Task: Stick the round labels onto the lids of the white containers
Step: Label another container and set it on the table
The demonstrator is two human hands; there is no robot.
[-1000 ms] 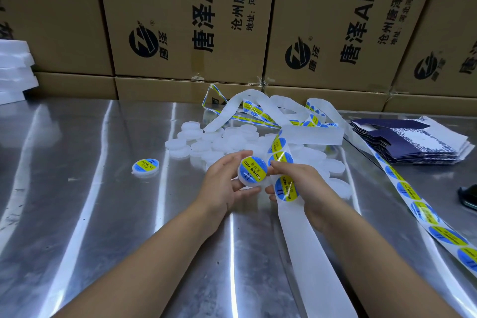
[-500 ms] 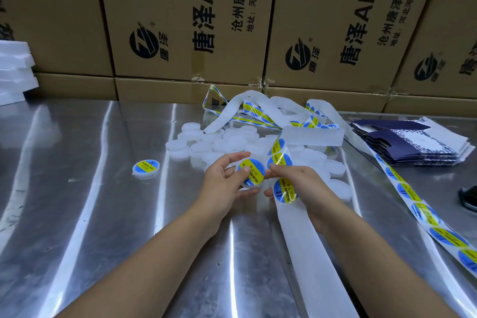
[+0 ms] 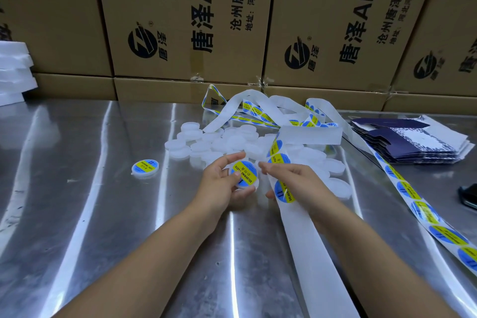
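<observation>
Rising behind a pile [image 3: 227,142] of white containers, cardboard boxes [image 3: 185,20] are stacked; a steel table [image 3: 77,188] is spread beneath the pile. A label strip [image 3: 309,253] is looped behind the pile and drawn out in front of it. Just in front of the pile, the strip is pinched in the right hand [image 3: 296,183], fingertips reaching close to the left hand [image 3: 219,183], whose thumb and curled fingers are closed round a container [image 3: 252,187]. Left of the pile, a finished container [image 3: 145,168] is set apart. A round label [image 3: 244,174] is already laid on top of the held container. Smoothing is judged the step in hand: the label should be pressed from centre outward, edges rubbed flat, bubbles avoided, the container kept steady.
</observation>
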